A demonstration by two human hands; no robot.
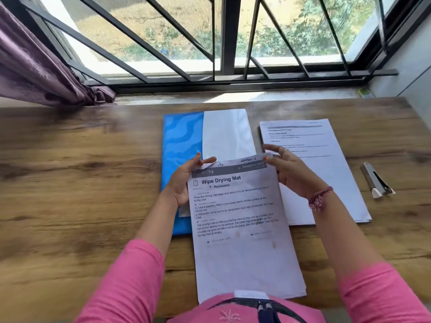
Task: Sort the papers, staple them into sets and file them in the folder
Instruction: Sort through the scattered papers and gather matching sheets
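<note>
- Wooden worktop (70, 159) runs under a barred window (221, 43), with a purple curtain (35, 66) bunched at the far left.
- Papers (242, 229), topped by a printed sheet headed "Wipe Drying Mat", are held up over the near middle of the worktop, their lower edge close to the person's chest.
- Left hand (184, 183) grips the papers' left edge near the top corner, thumb on the front and fingers behind.
- Right hand (289, 171) pinches the top right corner with thumb and fingertip, the other fingers spread loose; a ring shows on one finger and a thread band on the wrist.
- Blue folder (179, 148) lies flat just beyond the papers, left of centre, with a white sheet (227, 134) on its right half.
- Stack (326, 164) of printed pages lies to the right of the folder, partly behind the right hand.
- Stapler (375, 180) rests further right, apart from the stack.
- Pink sleeves (140, 271) cover both forearms.
</note>
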